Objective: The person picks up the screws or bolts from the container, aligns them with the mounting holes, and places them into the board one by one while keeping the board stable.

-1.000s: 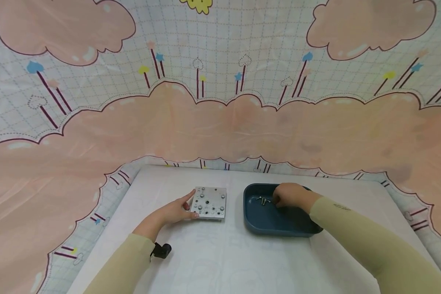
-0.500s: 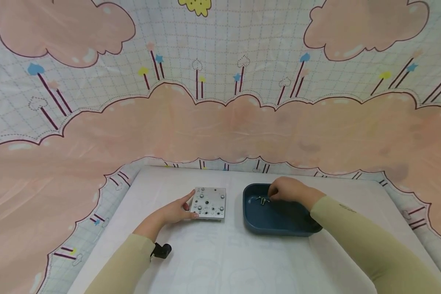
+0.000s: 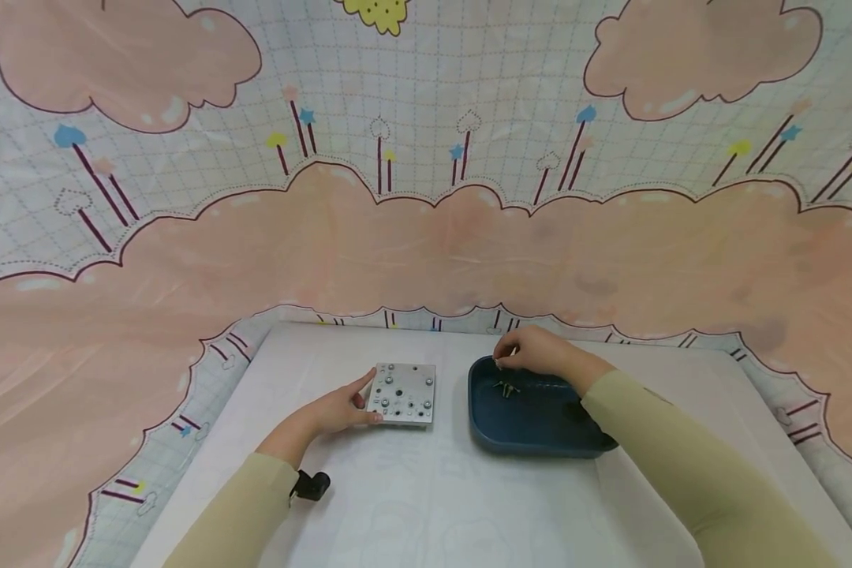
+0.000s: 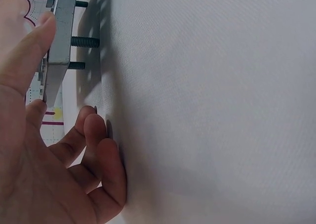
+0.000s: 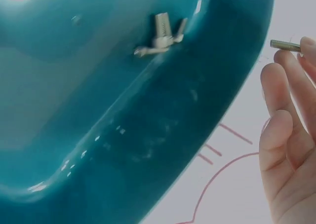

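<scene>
A square silver metal plate (image 3: 417,389) with several holes and bolt heads lies left of centre. My left hand (image 3: 330,412) grips its left side between thumb and index finger. In the left wrist view, threaded bolt ends (image 4: 85,42) stick out of the plate's underside, and the other fingers curl beside it near the table. Over the far left edge of the blue tray (image 3: 539,448), my right hand (image 3: 536,351) pinches a small bolt (image 5: 285,45) between thumb and fingertips; its threaded end shows. A few more loose bolts (image 5: 163,34) lie inside the tray.
A white-covered table (image 3: 426,505) carries the plate and tray. Behind it hangs a patterned cloth (image 3: 426,244) with clouds. A small black device (image 3: 311,485) is strapped at the left wrist.
My right hand has risen out of the tray and moved left to its far left edge, with a bolt now visible in its fingers. The left hand and plate stay put.
</scene>
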Available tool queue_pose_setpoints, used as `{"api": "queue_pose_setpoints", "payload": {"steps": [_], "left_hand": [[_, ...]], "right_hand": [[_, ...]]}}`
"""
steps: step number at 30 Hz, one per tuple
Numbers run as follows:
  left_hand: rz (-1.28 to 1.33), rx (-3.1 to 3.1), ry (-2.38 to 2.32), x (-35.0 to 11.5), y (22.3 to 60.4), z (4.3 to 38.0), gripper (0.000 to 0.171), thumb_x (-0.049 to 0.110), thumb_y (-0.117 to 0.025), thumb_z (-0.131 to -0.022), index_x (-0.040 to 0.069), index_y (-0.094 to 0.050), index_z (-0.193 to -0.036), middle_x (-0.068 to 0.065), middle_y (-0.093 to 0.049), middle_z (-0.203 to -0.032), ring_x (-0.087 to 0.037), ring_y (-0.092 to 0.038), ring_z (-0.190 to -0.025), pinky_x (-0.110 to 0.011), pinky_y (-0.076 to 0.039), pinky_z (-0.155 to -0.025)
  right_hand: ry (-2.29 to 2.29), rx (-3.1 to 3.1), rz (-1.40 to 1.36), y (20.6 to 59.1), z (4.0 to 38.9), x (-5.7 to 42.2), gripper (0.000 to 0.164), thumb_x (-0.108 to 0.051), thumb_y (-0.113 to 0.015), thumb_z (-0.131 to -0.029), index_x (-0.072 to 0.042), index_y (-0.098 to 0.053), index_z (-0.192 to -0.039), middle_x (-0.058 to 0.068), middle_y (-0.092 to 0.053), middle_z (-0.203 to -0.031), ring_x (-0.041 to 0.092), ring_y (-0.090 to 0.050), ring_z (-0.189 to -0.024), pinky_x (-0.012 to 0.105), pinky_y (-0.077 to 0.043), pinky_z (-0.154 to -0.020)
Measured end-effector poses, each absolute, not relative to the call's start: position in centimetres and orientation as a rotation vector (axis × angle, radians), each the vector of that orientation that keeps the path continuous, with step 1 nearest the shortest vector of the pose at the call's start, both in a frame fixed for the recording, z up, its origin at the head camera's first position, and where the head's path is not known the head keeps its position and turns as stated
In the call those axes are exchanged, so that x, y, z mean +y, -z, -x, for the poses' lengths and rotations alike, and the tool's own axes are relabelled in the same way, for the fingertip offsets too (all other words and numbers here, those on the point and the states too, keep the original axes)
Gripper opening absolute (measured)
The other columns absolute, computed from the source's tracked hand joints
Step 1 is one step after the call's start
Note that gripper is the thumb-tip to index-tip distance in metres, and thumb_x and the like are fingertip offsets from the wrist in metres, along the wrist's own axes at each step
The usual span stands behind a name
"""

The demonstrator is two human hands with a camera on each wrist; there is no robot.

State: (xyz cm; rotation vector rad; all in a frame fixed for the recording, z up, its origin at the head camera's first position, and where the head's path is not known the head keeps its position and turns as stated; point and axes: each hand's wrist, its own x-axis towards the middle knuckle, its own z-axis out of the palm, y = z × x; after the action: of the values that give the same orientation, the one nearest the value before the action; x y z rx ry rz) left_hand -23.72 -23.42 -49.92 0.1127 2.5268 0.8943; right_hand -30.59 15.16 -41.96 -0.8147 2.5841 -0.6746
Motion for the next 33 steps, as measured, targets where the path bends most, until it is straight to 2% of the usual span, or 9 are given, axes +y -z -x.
{"api": "queue_pose_setpoints", "payload": {"steps": [5, 10, 14, 19, 24, 33], "left_hand": [[-0.114, 2.520, -0.898, -23.6, 49.9, 23.7, 0.104, 0.052, -0.079, -0.079, 0.031, -0.018, -0.160, -0.004, -0.050, -0.108, -0.022, -0.048, -0.093, -0.042, -0.038, -0.084], [-0.112, 2.513, -0.894, -23.7, 49.6, 23.6, 0.103, 0.050, -0.079, -0.080, 0.030, -0.017, -0.160, -0.005, -0.050, -0.108, -0.023, -0.048, -0.093, -0.042, -0.038, -0.083], [-0.115, 2.520, -0.887, -23.7, 49.7, 23.6, 0.103, 0.052, -0.079, -0.080, 0.031, -0.017, -0.160, -0.005, -0.051, -0.108, -0.023, -0.048, -0.094, -0.043, -0.038, -0.085], [-0.111, 2.526, -0.877, -23.7, 49.8, 23.7, 0.103, 0.052, -0.079, -0.080, 0.031, -0.017, -0.160, -0.004, -0.051, -0.108, -0.023, -0.048, -0.095, -0.043, -0.038, -0.086], [-0.103, 2.529, -0.874, -23.5, 49.7, 23.5, 0.103, 0.052, -0.079, -0.080, 0.032, -0.018, -0.160, -0.004, -0.051, -0.107, -0.023, -0.048, -0.096, -0.044, -0.038, -0.086], [-0.094, 2.536, -0.864, -23.5, 49.8, 23.6, 0.102, 0.055, -0.078, -0.079, 0.034, -0.019, -0.159, -0.003, -0.052, -0.106, -0.022, -0.049, -0.094, -0.042, -0.038, -0.084]], "right_hand": [[0.707, 2.572, 0.795, 41.7, 30.7, 13.3, 0.017, -0.022, -0.067, -0.096, -0.014, -0.075, -0.108, -0.001, -0.070, -0.101, 0.012, -0.064, -0.073, 0.032, -0.052, -0.074], [0.723, 2.559, 0.770, 41.4, 30.9, 11.1, 0.016, -0.025, -0.068, -0.096, -0.017, -0.074, -0.108, -0.003, -0.070, -0.100, 0.013, -0.064, -0.074, 0.033, -0.052, -0.077], [0.770, 2.530, 0.735, 41.3, 31.0, 9.2, 0.015, -0.024, -0.067, -0.096, -0.019, -0.075, -0.108, 0.002, -0.072, -0.101, 0.015, -0.065, -0.076, 0.034, -0.052, -0.076], [0.806, 2.521, 0.696, 41.3, 31.1, 6.8, 0.014, -0.022, -0.068, -0.096, -0.017, -0.075, -0.107, 0.006, -0.072, -0.104, 0.019, -0.067, -0.078, 0.031, -0.052, -0.073], [0.799, 2.537, 0.657, 41.6, 31.3, 4.5, 0.015, -0.024, -0.068, -0.095, -0.017, -0.076, -0.106, 0.003, -0.072, -0.101, 0.022, -0.068, -0.081, 0.032, -0.049, -0.070], [0.858, 2.488, 0.619, 42.4, 32.0, 1.6, 0.019, -0.018, -0.067, -0.096, -0.006, -0.073, -0.110, 0.009, -0.072, -0.100, 0.025, -0.067, -0.080, 0.031, -0.048, -0.066]]}}
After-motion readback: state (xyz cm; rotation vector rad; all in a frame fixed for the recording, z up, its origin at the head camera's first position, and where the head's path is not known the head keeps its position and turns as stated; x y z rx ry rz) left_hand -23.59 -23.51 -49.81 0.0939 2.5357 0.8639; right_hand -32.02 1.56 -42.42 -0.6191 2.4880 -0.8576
